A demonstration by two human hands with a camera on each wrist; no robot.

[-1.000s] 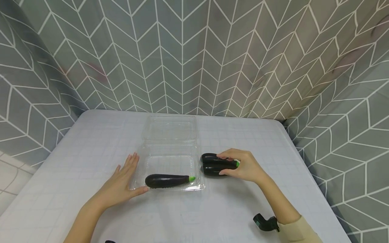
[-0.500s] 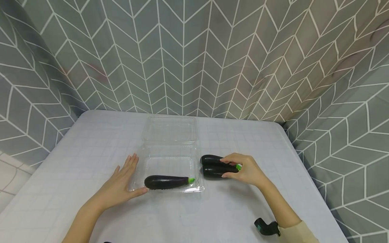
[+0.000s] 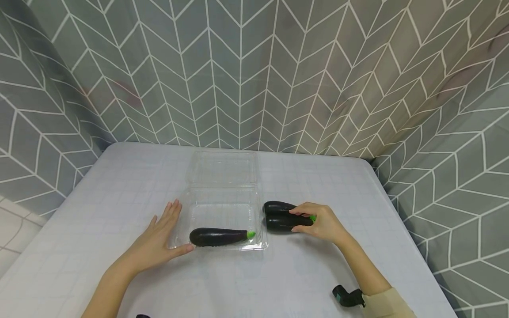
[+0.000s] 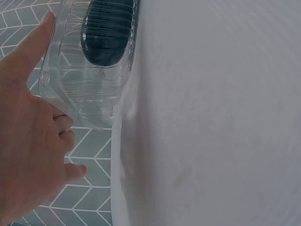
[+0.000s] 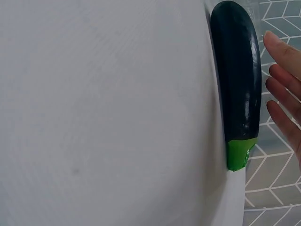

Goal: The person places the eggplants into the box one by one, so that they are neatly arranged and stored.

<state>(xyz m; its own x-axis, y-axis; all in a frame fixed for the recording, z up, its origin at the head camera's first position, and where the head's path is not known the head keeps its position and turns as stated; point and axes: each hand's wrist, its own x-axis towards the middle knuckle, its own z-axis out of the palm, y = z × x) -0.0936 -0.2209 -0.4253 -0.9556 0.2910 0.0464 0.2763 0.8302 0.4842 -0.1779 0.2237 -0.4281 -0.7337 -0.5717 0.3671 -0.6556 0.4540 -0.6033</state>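
A clear plastic clamshell container [image 3: 222, 207] lies with its lid folded back. One dark eggplant [image 3: 218, 237] with a green stem end lies along the container's near side. My left hand [image 3: 155, 243] rests at the container's left edge, fingers spread and thumb tip at the near left corner. Right of the container, a near eggplant [image 3: 282, 223] and a far eggplant [image 3: 276, 206] lie side by side. My right hand [image 3: 324, 224] hovers over their stem ends, fingers loosely bent. In the right wrist view a gap shows between its fingertips and the near eggplant.
A pale cloth covers the table [image 3: 238, 287]. A black wrist camera [image 3: 347, 296] sticks out beside the right sleeve [image 3: 387, 304]. Behind the table's far edge hangs a grey curtain [image 3: 238, 75] with white zigzag lines.
My right hand has slid slightly right and toward me, off the middle of the two eggplants toward their stem ends. The eggplants and my left hand stay put.
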